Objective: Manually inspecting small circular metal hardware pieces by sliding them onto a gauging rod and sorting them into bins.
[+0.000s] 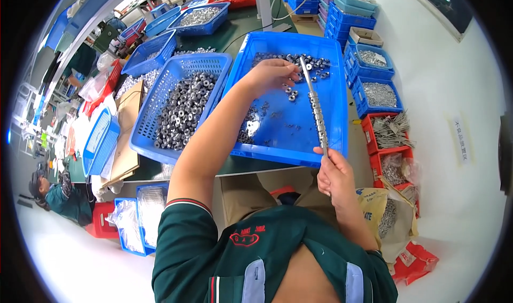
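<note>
Right hand point(334, 174) is gripping the rod point(315, 108) over the blue tray point(336, 89); left hand point(272, 74) is pinching up rings point(291, 91), threading seemingly underway; next ring needs lining up with the rod tip.

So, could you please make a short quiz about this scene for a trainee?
1. True or false: the right hand holds a thin metal rod with ring-shaped parts threaded on it.
2. Where is the left hand? A) in the slotted basket B) over the loose metal rings in the solid blue tray C) on the red bin
3. Fill in: the basket left of the tray is full of metal ____.

Key: 1 true; 2 B; 3 rings
</note>
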Demonstrator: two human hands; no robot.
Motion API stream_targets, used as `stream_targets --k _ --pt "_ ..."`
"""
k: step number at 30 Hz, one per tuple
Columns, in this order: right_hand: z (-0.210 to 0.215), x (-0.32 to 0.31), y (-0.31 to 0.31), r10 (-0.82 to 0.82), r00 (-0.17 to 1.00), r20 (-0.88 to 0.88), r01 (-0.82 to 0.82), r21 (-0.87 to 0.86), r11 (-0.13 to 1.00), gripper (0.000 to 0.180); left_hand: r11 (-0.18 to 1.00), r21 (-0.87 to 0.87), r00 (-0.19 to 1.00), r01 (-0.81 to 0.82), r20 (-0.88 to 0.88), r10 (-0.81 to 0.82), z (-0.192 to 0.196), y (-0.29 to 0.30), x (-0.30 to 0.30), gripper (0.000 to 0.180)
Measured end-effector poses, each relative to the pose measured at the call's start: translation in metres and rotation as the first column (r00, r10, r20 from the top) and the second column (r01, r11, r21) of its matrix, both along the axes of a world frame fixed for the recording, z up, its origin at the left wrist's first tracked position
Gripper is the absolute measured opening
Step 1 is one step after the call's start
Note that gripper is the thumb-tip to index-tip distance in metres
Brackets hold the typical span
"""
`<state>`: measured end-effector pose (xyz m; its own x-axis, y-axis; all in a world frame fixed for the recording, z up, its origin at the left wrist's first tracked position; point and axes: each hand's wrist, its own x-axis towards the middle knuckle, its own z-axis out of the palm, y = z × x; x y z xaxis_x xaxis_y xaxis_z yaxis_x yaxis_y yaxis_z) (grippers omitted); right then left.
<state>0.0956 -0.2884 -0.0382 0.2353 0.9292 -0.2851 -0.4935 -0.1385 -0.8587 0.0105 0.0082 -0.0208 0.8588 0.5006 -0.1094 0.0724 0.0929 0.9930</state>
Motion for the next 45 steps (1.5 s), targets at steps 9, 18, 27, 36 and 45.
stream_targets --k 9,18,27,36,45 --pt "-0.006 0.001 -0.002 -0.008 1.000 0.030 0.007 0.027 1.000 0.028 0.382 0.852 0.854 0.359 -0.465 0.235 -0.058 -0.012 0.020 0.022" --pt "-0.004 0.002 -0.001 -0.006 0.999 0.032 0.005 0.036 0.999 0.028 0.339 0.841 0.771 0.421 -0.529 0.355 -0.047 -0.012 0.021 0.023" --pt "-0.002 0.004 -0.004 0.025 1.000 0.011 -0.025 0.030 0.999 0.027 0.898 -0.428 0.951 -0.106 0.219 0.216 0.002 0.001 0.004 0.024" --pt "0.000 0.005 -0.004 0.054 0.998 0.016 -0.054 -0.011 0.998 0.027 0.908 -0.417 0.904 0.047 0.404 0.140 0.012 -0.007 -0.003 0.017" --pt "0.002 0.006 -0.002 0.072 0.996 0.049 -0.071 -0.015 0.997 0.027 0.921 -0.388 0.950 0.027 0.298 0.097 0.018 -0.002 -0.010 0.023"
